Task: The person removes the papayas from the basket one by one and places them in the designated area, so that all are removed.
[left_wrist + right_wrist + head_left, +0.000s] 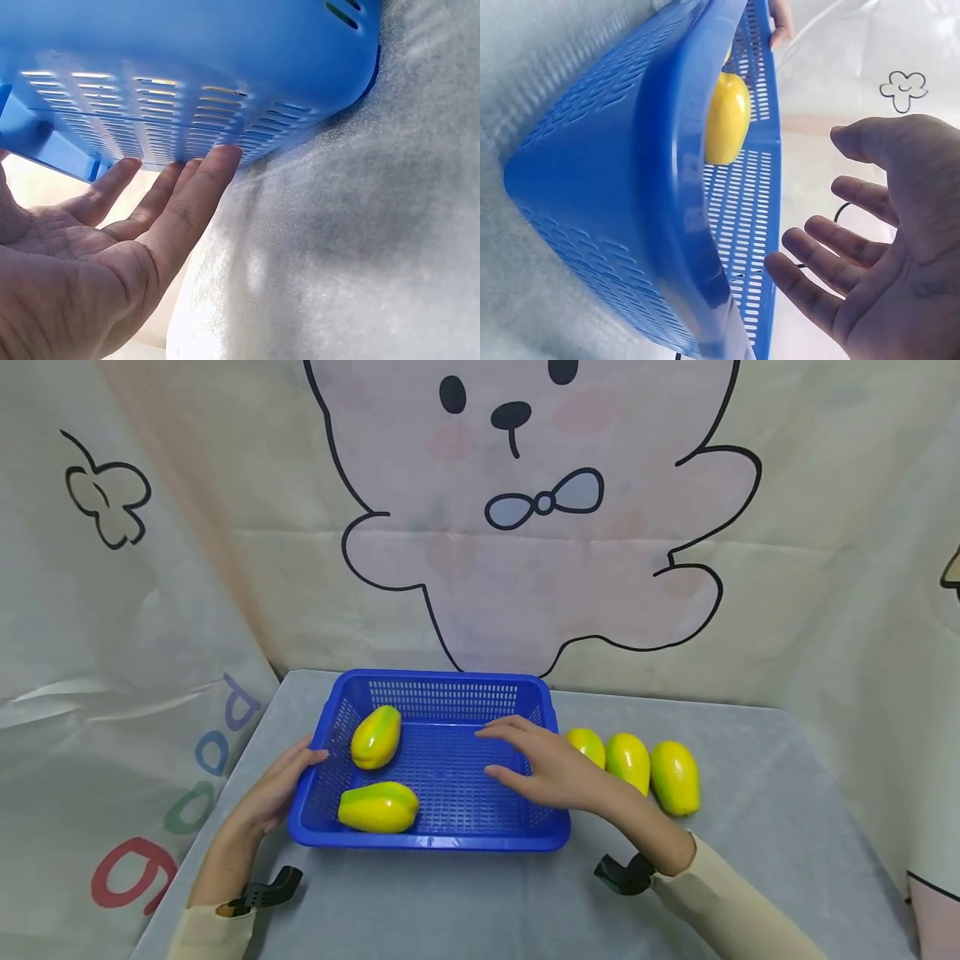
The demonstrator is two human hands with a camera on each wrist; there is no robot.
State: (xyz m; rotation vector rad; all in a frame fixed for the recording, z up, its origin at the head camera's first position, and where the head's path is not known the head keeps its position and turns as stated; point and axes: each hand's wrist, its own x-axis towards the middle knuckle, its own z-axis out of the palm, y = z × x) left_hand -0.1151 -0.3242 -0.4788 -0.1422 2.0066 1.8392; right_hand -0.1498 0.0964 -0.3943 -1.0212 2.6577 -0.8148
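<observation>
- The blue basket [431, 842] stands on the grey tabletop [442, 910], close to its far edge and toward the far-left corner.
- The left hand [279, 787] grips the basket's left side, thumb over the rim and fingers against the slotted outer wall.
- The right hand [551, 764] is above the basket's right side, fingers relaxed and parted.
- Inside the basket, one yellow-green fruit [377, 737] lies by the left wall; another green-tinged fruit [378, 807] lies sideways in the near-left corner.
- Right of the basket, three yellow fruits [675, 778] sit in a row between it and the tabletop's right edge; the right hand and forearm partly cover the row, so whether its leftmost fruit touches the basket is hard to tell.
- A cartoon-printed cloth [817, 610] hangs behind the tabletop's far edge.
</observation>
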